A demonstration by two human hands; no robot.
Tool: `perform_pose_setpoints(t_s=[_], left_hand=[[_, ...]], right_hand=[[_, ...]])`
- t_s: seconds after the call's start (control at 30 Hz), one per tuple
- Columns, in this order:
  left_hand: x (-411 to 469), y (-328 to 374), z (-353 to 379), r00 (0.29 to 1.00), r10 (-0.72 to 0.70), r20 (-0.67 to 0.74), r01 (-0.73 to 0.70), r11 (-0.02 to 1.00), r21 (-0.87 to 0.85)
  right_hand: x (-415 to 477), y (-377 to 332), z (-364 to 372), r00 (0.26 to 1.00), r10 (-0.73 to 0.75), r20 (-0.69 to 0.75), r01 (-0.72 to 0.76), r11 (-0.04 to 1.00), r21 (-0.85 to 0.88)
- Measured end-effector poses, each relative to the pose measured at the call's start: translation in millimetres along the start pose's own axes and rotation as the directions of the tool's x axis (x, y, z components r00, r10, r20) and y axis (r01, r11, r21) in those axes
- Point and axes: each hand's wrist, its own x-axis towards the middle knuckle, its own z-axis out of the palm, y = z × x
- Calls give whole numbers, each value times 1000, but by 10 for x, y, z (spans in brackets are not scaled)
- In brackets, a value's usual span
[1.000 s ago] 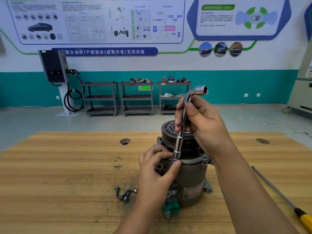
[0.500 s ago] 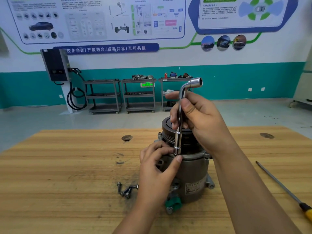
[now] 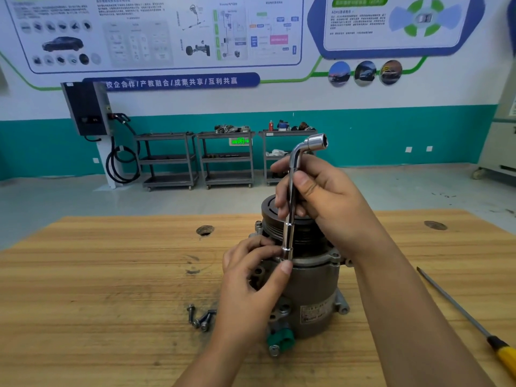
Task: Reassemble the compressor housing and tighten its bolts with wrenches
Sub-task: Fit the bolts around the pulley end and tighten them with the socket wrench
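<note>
A grey metal compressor [image 3: 312,297] stands upright on the wooden table [image 3: 97,303], with a black pulley on top and a green cap at its base. My right hand [image 3: 326,202] grips the shaft of a chrome L-shaped socket wrench [image 3: 290,219], which stands upright with its lower socket on the housing's flange rim. My left hand [image 3: 251,277] rests on the housing's left side, thumb and fingertips pinching the wrench's lower end at the flange. Three loose bolts [image 3: 201,319] lie on the table just left of the compressor.
A long screwdriver with a yellow handle [image 3: 474,325] lies on the table at the right. Two round holes [image 3: 205,230] mark the tabletop near its far edge. Grey shelf carts [image 3: 226,160] and a wall charger stand far behind.
The wrench's bent upper end has swung a little to the left in my right hand. My left hand stays at the socket's lower end. The view has shifted slightly.
</note>
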Motion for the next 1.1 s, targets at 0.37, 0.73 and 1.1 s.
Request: perform_pose_setpoints(t_s=[0.37, 0.73, 1.1], left_hand=[[735, 578, -242, 982, 186, 20, -169, 930, -325], [769, 591, -134, 956, 83, 283, 103, 805, -585], [744, 681, -86, 957, -73, 282, 250, 699, -669]], right_hand=[[-8, -14, -59, 999, 29, 42, -30, 999, 23], [1, -6, -72, 998, 63, -7, -63, 998, 5], [-20, -56, -61, 998, 67, -13, -67, 998, 1]])
